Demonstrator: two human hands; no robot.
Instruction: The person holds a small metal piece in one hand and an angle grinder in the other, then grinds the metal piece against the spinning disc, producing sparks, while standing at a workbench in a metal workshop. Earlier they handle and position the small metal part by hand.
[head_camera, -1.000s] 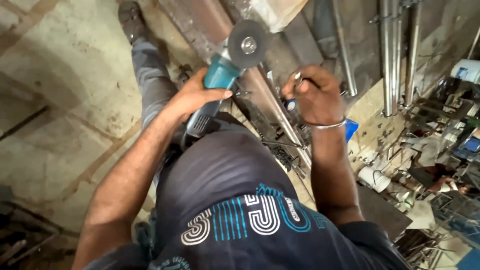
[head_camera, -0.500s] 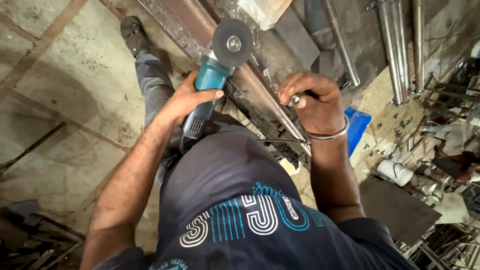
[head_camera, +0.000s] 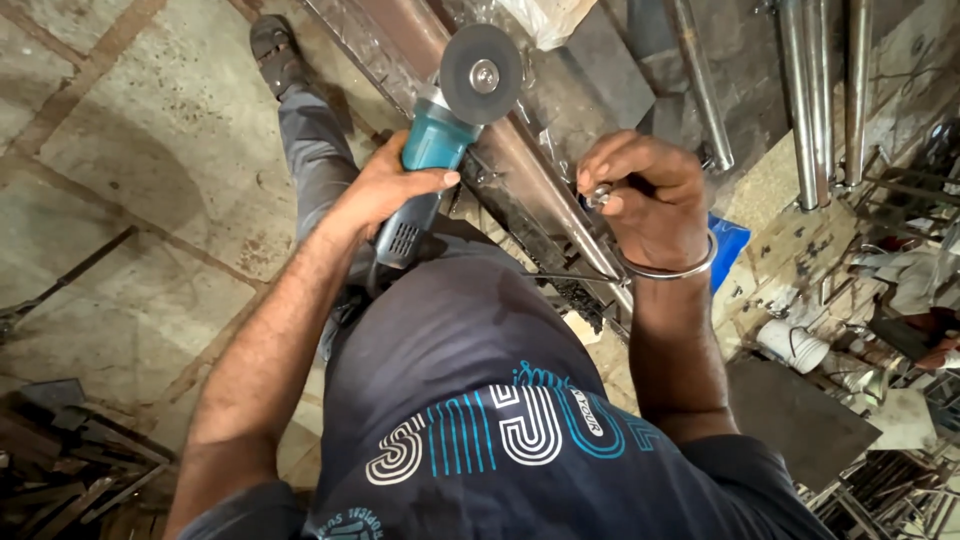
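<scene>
Here, at the far left, dark scrap metal strips (head_camera: 70, 460) are lying in a rough heap on the stone floor (head_camera: 120, 200), whose worn slabs are showing pale, mottled patches and brown joints. Moving right, the left hand (head_camera: 385, 195) is wrapping its grip firmly around the grinder (head_camera: 430, 170), a tool with a smooth teal plastic body and a grey ribbed rear; it is pointing away from the person, tilted to the right, with its flat, round, dull grey disc (head_camera: 481, 74) facing the camera. Under the disc, a long brownish steel bar (head_camera: 520, 170) is running diagonally, wrapped partly in clear, crinkled plastic film. Further right, the right hand (head_camera: 640, 195), wearing a thin shiny metal bangle (head_camera: 672, 270), is clenching its grip on a small shiny metal piece (head_camera: 598, 196) just above the bar; what the piece is cannot be told. Just beyond the wrist, a blue plastic package (head_camera: 728, 245) is peeking out, its shape mostly hidden. Above it, smooth round steel pipes (head_camera: 800, 100) are lying side by side. Lower right, a small white bucket (head_camera: 792, 345) is sitting among tangled metal scraps, beside a flat dark sheet (head_camera: 800, 420).
</scene>
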